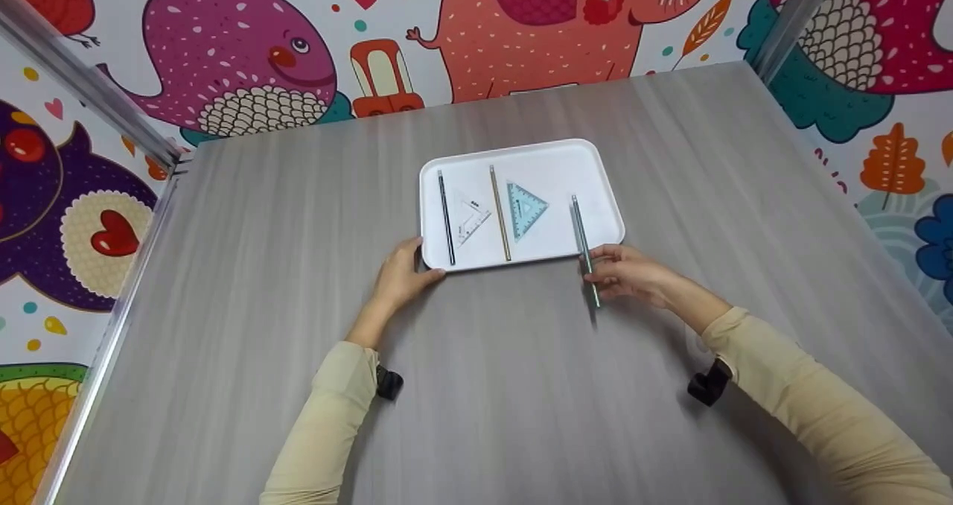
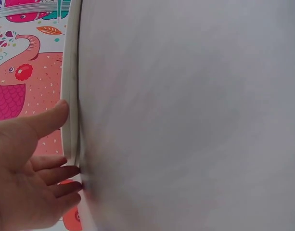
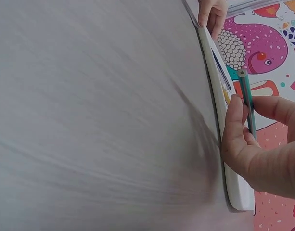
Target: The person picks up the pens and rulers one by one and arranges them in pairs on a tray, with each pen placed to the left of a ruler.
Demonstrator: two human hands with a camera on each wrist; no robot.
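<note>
A white tray (image 1: 566,159) lies on the table. My left hand (image 1: 398,275) holds its near left corner, thumb along the front edge and fingers at the left side. A green pencil (image 1: 580,226) is pinched between the thumb and fingers of my right hand (image 1: 633,276). It slants over the tray's front edge near the right end, its near end sticking out past the rim. In the right wrist view the pencil's (image 3: 245,89) flat end shows. On the tray, from left, lie a dark pencil (image 1: 447,218), a clear set square (image 1: 464,231), a gold pencil (image 1: 499,211) and a blue set square (image 1: 515,220).
The grey wood-grain table (image 1: 298,214) extends around the tray. Walls with cartoon animals (image 1: 238,43) stand behind and at both sides, with metal strips (image 1: 112,88) at the corners. A black wrist camera (image 1: 709,383) is worn under the right sleeve, another (image 1: 389,383) at the left.
</note>
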